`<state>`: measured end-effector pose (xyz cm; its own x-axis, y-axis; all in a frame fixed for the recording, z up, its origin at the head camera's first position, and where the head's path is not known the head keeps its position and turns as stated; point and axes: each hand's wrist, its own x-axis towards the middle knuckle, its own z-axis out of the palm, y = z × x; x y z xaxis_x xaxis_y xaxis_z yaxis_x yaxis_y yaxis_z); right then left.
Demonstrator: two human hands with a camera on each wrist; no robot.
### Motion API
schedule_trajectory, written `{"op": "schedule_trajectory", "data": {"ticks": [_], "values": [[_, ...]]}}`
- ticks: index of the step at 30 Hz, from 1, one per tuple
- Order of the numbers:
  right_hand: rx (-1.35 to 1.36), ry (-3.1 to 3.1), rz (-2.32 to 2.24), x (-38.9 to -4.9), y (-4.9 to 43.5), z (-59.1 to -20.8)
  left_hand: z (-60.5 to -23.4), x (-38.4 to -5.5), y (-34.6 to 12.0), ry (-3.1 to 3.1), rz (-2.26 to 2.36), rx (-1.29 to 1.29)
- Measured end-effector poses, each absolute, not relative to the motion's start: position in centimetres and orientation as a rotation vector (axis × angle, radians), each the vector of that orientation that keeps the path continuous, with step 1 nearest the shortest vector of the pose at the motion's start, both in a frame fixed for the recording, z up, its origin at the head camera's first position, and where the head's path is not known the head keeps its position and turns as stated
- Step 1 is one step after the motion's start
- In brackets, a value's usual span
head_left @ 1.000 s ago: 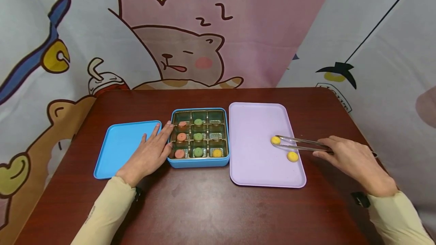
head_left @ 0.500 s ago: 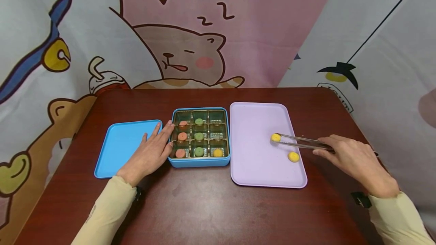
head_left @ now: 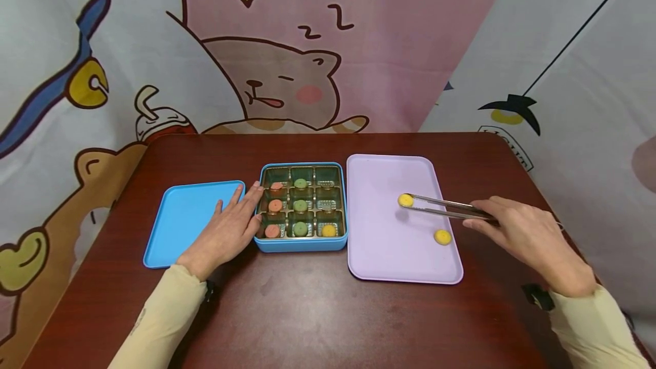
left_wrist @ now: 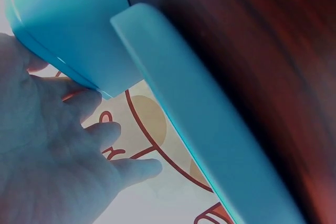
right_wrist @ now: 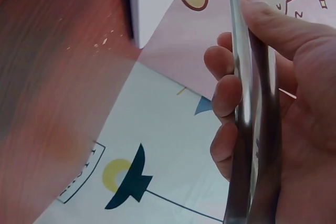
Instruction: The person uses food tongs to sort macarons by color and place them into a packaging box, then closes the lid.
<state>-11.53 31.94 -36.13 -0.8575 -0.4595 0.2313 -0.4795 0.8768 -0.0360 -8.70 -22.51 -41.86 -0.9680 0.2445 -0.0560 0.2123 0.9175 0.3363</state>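
Note:
My right hand [head_left: 530, 238] grips a pair of metal tongs [head_left: 453, 208], whose tips pinch a round yellow piece [head_left: 405, 200] just above the lilac tray [head_left: 389, 261]. In the right wrist view, fingers and thumb wrap the tongs [right_wrist: 247, 108]. A second yellow piece [head_left: 443, 237] lies near the tray's right edge. With fingers extended, my left hand [head_left: 222, 235] rests against the left side of a blue box [head_left: 302, 245]. Inside the box, a divided insert holds orange pieces [head_left: 275, 205] in the left column, green ones [head_left: 300, 205] in the middle, and a yellow one [head_left: 329, 230] front right.
A flat blue lid [head_left: 176, 226] lies left of the box, partly behind my left hand. The lilac tray stands close to the box's right side. Behind the brown table [head_left: 307, 312] hangs a cartoon-printed cloth [head_left: 400, 44].
The tongs have lifted the yellow piece off the tray and shifted it slightly left and away from me. My left hand stays at the box.

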Motion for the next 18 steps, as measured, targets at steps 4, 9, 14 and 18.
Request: {"op": "schedule_trajectory", "data": {"ticks": [4, 9, 14, 18], "values": [[0.753, -2.761, 0.144, -11.6, 31.3, -35.8, -41.9, -8.7, -22.5, 2.983, 0.505, 0.352], [0.767, -2.746, 0.151, -11.7, 30.5, -35.3, -41.8, -8.7, -22.5, 2.982, 0.505, 0.350], [0.780, -2.761, 0.161, -11.7, 29.8, -34.9, -41.9, -8.7, -22.5, 2.987, 0.508, 0.354], [0.791, -2.762, 0.169, -11.8, 29.3, -34.5, -41.8, -8.7, -22.5, 2.988, 0.508, 0.358]]}}
